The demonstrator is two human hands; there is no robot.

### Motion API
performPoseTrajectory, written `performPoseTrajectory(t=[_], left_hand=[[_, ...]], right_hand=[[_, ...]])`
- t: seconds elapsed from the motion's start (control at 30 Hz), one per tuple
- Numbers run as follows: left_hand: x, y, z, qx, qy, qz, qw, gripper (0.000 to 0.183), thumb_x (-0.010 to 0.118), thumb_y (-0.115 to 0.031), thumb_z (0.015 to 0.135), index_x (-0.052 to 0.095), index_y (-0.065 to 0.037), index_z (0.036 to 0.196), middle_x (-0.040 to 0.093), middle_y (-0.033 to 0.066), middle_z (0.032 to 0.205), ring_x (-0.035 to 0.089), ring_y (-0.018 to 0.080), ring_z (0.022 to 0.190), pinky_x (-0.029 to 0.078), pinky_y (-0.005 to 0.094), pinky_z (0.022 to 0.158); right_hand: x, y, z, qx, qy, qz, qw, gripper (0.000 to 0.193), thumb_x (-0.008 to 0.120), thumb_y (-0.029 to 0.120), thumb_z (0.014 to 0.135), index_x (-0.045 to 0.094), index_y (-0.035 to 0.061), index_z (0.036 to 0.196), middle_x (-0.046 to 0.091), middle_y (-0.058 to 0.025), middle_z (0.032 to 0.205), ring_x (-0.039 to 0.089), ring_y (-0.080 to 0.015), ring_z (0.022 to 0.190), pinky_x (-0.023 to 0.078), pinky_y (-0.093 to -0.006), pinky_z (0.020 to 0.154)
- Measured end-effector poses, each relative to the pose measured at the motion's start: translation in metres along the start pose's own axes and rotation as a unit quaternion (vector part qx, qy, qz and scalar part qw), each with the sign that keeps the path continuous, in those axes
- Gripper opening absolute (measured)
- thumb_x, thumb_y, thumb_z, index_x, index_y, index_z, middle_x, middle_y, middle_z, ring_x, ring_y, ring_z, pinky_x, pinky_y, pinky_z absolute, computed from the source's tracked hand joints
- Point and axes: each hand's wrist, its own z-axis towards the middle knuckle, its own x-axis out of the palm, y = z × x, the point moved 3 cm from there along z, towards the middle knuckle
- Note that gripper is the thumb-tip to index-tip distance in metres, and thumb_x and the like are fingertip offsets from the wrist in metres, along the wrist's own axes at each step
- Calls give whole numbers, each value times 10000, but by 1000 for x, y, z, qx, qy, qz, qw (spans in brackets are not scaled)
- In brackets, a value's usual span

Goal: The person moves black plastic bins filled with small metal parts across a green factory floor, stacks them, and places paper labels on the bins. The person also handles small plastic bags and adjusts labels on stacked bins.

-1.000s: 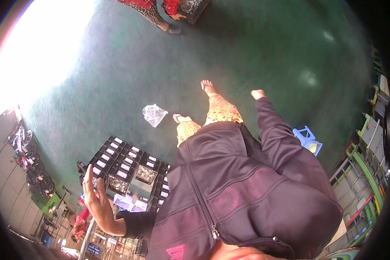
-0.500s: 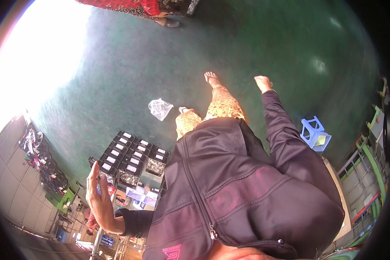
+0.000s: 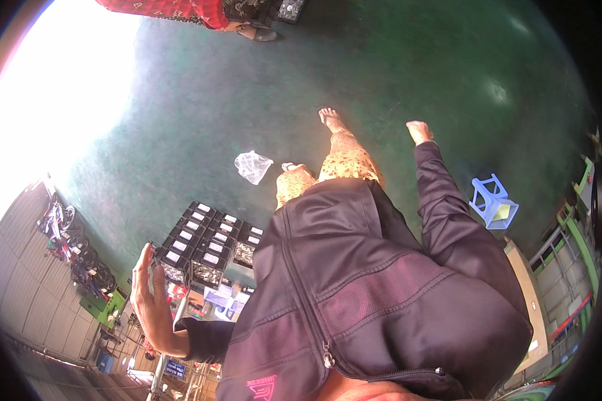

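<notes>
My left hand (image 3: 152, 304) is raised at the left, its fingers stretched upward and the thumb a little apart. It is empty. In the picture it overlaps the near edge of some stacked black bins (image 3: 195, 234), though I cannot tell that it touches them. My right hand (image 3: 419, 132) hangs low beyond the end of a dark sleeve, above the green floor. It is small in view and its fingers do not show clearly; no object can be made out in it. The nearest thing on that side is a light blue plastic stool (image 3: 493, 202).
A crumpled clear plastic bag (image 3: 253, 167) lies on the green floor (image 3: 381, 60) left of my feet. Another person in red clothing (image 3: 180, 8) is at the top edge beside dark crates (image 3: 254, 9). Parked motorbikes (image 3: 67, 234) line the left; green-framed metal racks (image 3: 568, 247) stand right.
The stool, plastic bag and bins have shifted slightly rightward in view. The person in red has moved a little left, and more of the crates shows. My left hand keeps its raised pose.
</notes>
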Motion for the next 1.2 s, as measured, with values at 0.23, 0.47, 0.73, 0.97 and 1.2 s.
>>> performPoseTrajectory(t=[0.23, 0.47, 0.73, 0.97, 1.2], left_hand=[[9, 13, -7, -52, 0, -56, 997, 382, 538, -156, 978, 540, -51, 1344, 599, 149, 1280, 563, 251, 1186, 429, 375, 998], [9, 25, -20, -71, -11, -71, 995, 384, 536, -167, 985, 535, -75, 1358, 600, 152, 1285, 577, 237, 1162, 464, 365, 964], [27, 48, -41, -73, -23, -103, 992, 386, 553, -158, 975, 540, -91, 1355, 614, 142, 1273, 580, 253, 1160, 430, 369, 989], [41, 97, -56, -134, -9, -130, 982, 375, 540, -132, 982, 534, -59, 1350, 607, 142, 1276, 586, 261, 1154, 460, 368, 967], [64, 157, -22, -175, 36, -227, 957, 380, 567, -105, 966, 550, -84, 1345, 624, 133, 1264, 590, 230, 1166, 445, 352, 993]], right_hand=[[14, -23, -12, 45, 35, 22, 998, 417, 443, 362, 869, 692, 88, 1062, 654, -125, 1189, 578, -339, 1167, 311, -585, 1057], [-11, 50, 20, -37, -20, 29, 999, 371, 487, 396, 869, 720, 212, 1091, 675, -64, 1182, 600, -303, 1141, 340, -535, 1021], [-38, 97, 43, -112, -58, 32, 991, 338, 529, 400, 859, 739, 231, 1063, 692, -49, 1144, 610, -287, 1128, 342, -512, 1018], [-22, 75, 44, -66, -21, -92, 993, 347, 526, 386, 849, 733, 159, 1009, 705, -60, 1084, 629, -285, 1079, 372, -524, 980], [12, 149, 2, -105, 7, 23, 994, 341, 574, 349, 807, 739, 109, 984, 706, -103, 1052, 654, -310, 1022, 488, -382, 901]])
